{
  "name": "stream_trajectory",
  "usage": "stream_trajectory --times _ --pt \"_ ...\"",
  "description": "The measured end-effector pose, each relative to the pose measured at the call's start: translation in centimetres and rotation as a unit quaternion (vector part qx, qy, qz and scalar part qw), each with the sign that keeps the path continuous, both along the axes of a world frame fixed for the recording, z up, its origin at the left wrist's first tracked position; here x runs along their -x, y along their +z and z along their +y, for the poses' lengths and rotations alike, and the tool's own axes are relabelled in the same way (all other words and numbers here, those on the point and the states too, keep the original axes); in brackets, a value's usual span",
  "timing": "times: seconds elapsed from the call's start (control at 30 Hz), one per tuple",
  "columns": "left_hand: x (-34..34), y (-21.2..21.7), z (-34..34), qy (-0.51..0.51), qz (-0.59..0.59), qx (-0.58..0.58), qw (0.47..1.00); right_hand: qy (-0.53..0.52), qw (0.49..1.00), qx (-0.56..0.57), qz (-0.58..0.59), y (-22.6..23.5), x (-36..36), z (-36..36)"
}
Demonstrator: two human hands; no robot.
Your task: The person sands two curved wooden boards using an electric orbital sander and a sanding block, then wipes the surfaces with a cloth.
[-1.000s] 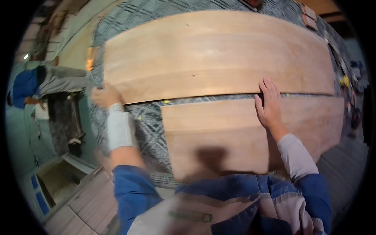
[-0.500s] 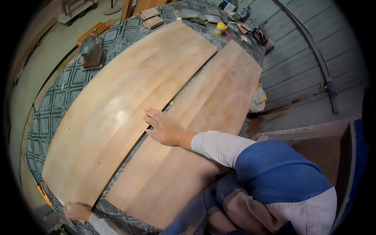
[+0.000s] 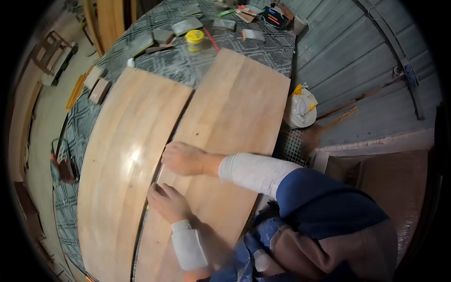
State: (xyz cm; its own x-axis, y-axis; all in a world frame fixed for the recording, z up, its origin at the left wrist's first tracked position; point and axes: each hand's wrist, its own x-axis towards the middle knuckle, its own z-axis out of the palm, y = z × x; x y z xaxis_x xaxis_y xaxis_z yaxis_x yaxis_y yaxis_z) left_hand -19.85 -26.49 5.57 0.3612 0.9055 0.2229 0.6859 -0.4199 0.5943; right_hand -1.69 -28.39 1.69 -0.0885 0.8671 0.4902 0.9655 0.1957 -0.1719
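Note:
Two long pale wooden panels lie side by side on a patterned grey cloth, with a narrow dark gap between them. The left panel (image 3: 120, 141) has a curved outer edge. Across the right panel (image 3: 225, 113) reach both my forearms in white sleeves. My right hand (image 3: 184, 159) is closed, its fingers curled over that panel's inner edge at the gap. Nearer to me, my left hand (image 3: 168, 203) grips the same edge, thumb and fingers bent together. The fingertips of both hands are partly hidden at the gap.
Beyond the panels are a yellow tub (image 3: 194, 40), a red stick (image 3: 211, 39) and several flat blocks (image 3: 187, 26). A power sander (image 3: 61, 169) stands at the left edge. To the right are a white bucket (image 3: 300, 110) and a corrugated wall (image 3: 343, 61).
My left hand has come from the left panel's near corner to the gap. My right hand, flat and spread before, is now curled at the edge. The whole view has shifted.

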Motion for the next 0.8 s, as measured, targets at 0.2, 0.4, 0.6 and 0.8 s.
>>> stream_trajectory --times 0.2,0.4,0.6,0.8 --pt "-4.7 -0.5 -1.8 0.090 0.096 -0.047 0.990 0.067 0.980 0.068 0.175 2.8 -8.6 -2.9" --pt "-4.5 -0.7 -1.8 0.098 0.154 0.018 0.983 -0.440 0.897 0.010 0.039 3.1 -43.0 -6.8" --pt "-4.4 -1.2 -1.5 0.064 0.172 0.022 0.983 -0.354 0.911 0.199 0.068 1.6 -56.8 -10.2" --pt "-4.0 -1.6 -1.6 0.068 0.190 0.002 0.979 -0.335 0.905 0.164 0.205 7.9 -50.1 -6.6"
